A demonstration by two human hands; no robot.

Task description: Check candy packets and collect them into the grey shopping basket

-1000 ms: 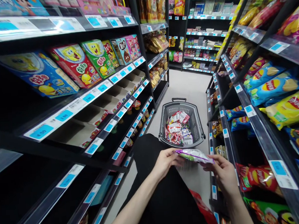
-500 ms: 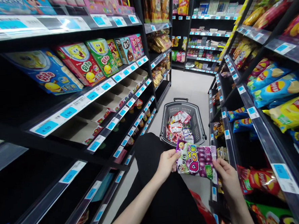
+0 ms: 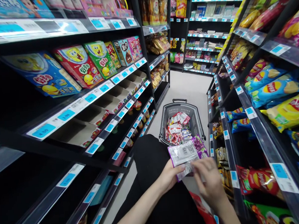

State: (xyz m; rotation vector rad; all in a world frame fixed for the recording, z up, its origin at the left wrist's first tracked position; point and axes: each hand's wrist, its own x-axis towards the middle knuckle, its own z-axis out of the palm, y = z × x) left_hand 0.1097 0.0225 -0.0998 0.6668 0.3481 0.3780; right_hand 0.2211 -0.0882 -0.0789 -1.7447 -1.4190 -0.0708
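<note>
A candy bag (image 3: 183, 153) is in my left hand (image 3: 170, 175), thumb on top, with its silvery printed back facing up. Purple grape-printed wrapping (image 3: 200, 146) shows just behind it at the right; whether this is a folded part or a second bag I cannot tell. My right hand (image 3: 210, 179) is at the bag's lower right edge, fingers curled and smeared by motion, so its grip is unclear. Beyond the bag, a grey shopping basket (image 3: 197, 122) on the floor holds several red, white and purple snack packets (image 3: 177, 127).
Shelves with biscuit boxes (image 3: 79, 65) and open cartons (image 3: 89, 114) line the left side. On the right, a shelf rack holds chip bags (image 3: 277, 87). My black-clad knee (image 3: 149, 156) is beside the basket. Tiled floor (image 3: 185, 84) runs to shelves at the back.
The purple grape candy bag showed its front, stretched between both hands; now a silvery back faces up in my left hand. My right hand has moved left and inward.
</note>
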